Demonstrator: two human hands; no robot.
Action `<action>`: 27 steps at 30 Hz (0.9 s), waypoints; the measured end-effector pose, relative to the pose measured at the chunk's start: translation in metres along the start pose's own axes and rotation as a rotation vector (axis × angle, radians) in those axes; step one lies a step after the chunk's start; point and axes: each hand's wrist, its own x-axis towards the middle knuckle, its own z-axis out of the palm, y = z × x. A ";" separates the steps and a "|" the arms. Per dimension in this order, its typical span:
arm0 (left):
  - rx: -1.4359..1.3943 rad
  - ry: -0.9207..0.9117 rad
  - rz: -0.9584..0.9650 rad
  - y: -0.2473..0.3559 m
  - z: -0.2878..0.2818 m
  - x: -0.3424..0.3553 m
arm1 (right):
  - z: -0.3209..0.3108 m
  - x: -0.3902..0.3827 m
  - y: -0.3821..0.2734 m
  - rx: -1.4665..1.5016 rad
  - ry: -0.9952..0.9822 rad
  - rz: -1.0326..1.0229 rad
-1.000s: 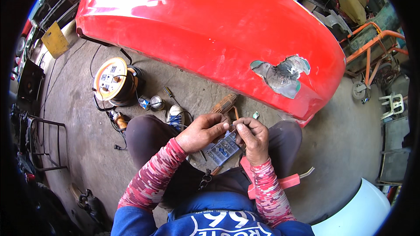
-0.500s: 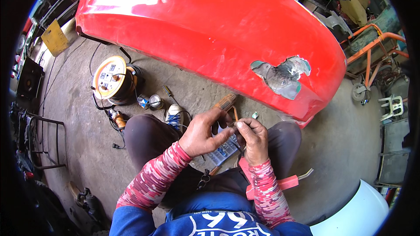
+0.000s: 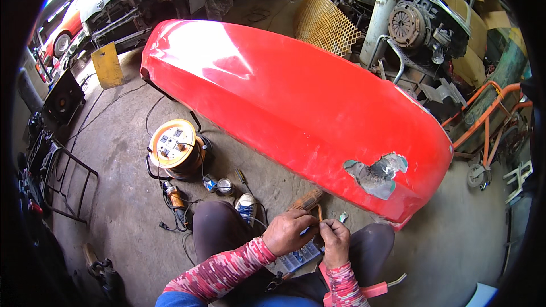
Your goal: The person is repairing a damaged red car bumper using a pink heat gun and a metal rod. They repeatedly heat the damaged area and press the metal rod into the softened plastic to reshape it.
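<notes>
My left hand (image 3: 290, 232) and my right hand (image 3: 334, 241) meet above my lap, fingers curled and fingertips nearly touching. Both seem to pinch something small that the fingers hide. A thin copper-coloured rod (image 3: 320, 212) rises just beyond my right thumb; I cannot tell whether it is held. Behind it lies a worn brown-orange tool (image 3: 306, 200). Under my hands is a compartment box (image 3: 300, 258) with small blue pieces. A pink-handled tool (image 3: 372, 291) with a bent metal tip sits by my right forearm. Ahead lies a red car bumper (image 3: 273, 113) with a jagged hole (image 3: 375, 177).
Left of my knee stand a cable reel (image 3: 170, 143), an orange angle grinder (image 3: 174, 196) and a small tin (image 3: 226, 187). A screwdriver (image 3: 241, 176) lies near my shoe (image 3: 246, 207). An orange trolley frame (image 3: 483, 119) and a clutch assembly (image 3: 410, 24) are at right.
The view has tipped up, so the bumper and my hands appear lower and cars show at the back. My hands remain together, with the left fingers curled in more.
</notes>
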 end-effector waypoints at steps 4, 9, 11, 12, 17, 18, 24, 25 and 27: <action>-0.003 -0.029 0.041 -0.002 0.000 -0.001 | -0.002 -0.001 0.004 -0.011 -0.019 -0.017; 0.005 -0.017 0.118 -0.002 -0.001 0.001 | -0.002 -0.002 0.002 0.018 -0.021 -0.025; 0.000 -0.012 0.131 -0.002 -0.001 0.002 | -0.002 -0.002 0.000 0.021 -0.020 -0.033; -0.004 -0.007 0.136 -0.002 -0.001 0.002 | -0.002 -0.003 0.000 0.019 -0.021 -0.036; -0.098 0.010 0.010 0.001 0.001 0.001 | 0.000 -0.007 -0.003 0.022 -0.003 -0.026; -0.143 0.029 -0.038 0.001 0.002 0.001 | 0.000 -0.008 -0.003 0.066 0.005 -0.004; -0.221 -0.030 -0.058 -0.001 -0.003 0.002 | -0.002 -0.010 -0.006 0.163 0.016 0.054; -0.221 -0.035 -0.053 -0.001 -0.004 0.001 | -0.002 -0.011 -0.006 0.173 0.021 0.068; -0.228 -0.033 -0.059 0.000 -0.005 0.001 | -0.003 -0.011 -0.006 0.166 0.008 0.067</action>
